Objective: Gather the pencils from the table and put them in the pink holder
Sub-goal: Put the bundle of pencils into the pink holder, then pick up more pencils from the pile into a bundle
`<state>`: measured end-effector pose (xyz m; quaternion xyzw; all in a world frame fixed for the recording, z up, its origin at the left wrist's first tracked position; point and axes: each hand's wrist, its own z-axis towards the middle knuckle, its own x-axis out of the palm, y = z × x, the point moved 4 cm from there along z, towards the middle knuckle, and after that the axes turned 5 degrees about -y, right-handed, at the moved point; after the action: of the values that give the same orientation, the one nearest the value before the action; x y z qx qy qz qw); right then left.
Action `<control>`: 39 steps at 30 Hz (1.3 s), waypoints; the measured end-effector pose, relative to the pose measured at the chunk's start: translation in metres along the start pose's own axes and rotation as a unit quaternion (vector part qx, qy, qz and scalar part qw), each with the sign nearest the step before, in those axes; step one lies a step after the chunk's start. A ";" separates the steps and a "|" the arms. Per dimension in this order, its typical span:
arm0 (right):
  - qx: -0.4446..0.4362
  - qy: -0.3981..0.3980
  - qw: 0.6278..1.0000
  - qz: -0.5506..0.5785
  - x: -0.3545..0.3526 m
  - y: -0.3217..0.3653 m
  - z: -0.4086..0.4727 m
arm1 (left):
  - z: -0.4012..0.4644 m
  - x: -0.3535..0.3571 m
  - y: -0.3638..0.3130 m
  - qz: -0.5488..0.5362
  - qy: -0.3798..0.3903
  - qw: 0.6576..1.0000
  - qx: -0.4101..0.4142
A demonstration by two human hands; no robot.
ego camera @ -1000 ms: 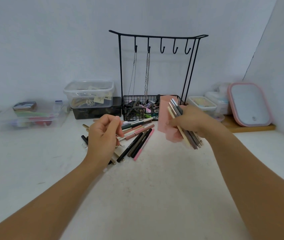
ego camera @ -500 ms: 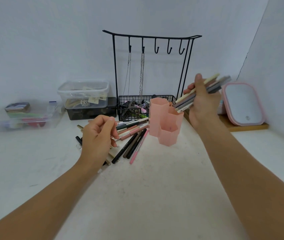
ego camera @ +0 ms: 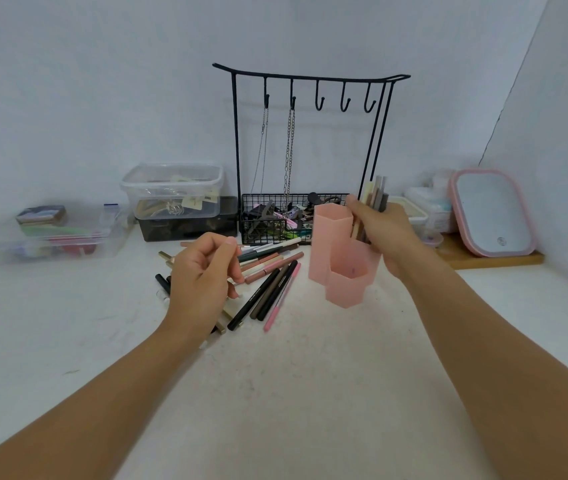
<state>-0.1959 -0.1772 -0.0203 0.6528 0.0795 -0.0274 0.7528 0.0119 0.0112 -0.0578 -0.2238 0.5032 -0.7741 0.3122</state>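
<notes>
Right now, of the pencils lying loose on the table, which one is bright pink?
The thin pink pencil, rightmost of the pile and closest to the pink holder. The ones beside it are black, brown, or dusty rose and thicker.

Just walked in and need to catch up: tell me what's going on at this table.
A person is tidying pencils into a pink holder. The right hand grips a bundle of pencils upright, lower ends going into a back compartment of the holder. The left hand hovers, loosely curled, over the loose pencils lying on the white table; whether it grips one is unclear. Many pencils are yet to be gathered.
</notes>
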 end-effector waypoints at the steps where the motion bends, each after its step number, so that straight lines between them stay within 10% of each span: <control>1: 0.026 0.015 0.999 0.015 0.001 -0.006 0.000 | 0.000 0.000 0.000 0.002 0.001 1.000 0.000; 8: 0.092 0.169 0.974 0.116 0.005 -0.016 -0.003 | -0.001 0.000 -0.001 -0.001 0.000 1.000 -0.004; 13: 0.040 0.289 0.956 -0.012 -0.011 -0.020 -0.008 | -0.001 0.000 -0.002 -0.001 0.004 1.000 -0.004; 25: 0.026 0.091 0.995 -0.016 -0.016 -0.014 0.008 | 0.002 -0.002 -0.001 -0.001 0.001 1.000 -0.009; 31: -0.182 -0.215 0.957 0.065 -0.052 0.074 -0.023 | 0.004 -0.004 -0.002 -0.005 -0.013 1.000 -0.007; 33: -0.246 -0.140 0.959 0.035 -0.029 0.089 -0.037 | 0.005 -0.004 -0.001 -0.002 -0.013 1.000 -0.006; 35: -0.232 0.097 0.967 -0.050 0.016 0.087 -0.059 | 0.006 -0.006 0.000 0.002 -0.014 1.000 -0.007; 39: -0.283 0.354 0.812 -0.368 0.081 0.035 -0.088 | 0.010 -0.011 0.001 0.011 -0.029 1.000 0.003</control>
<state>-0.1179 -0.0804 -0.0102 0.2970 0.5791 -0.0457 0.7579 0.0261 0.0124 -0.0555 -0.2397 0.4941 -0.7652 0.3360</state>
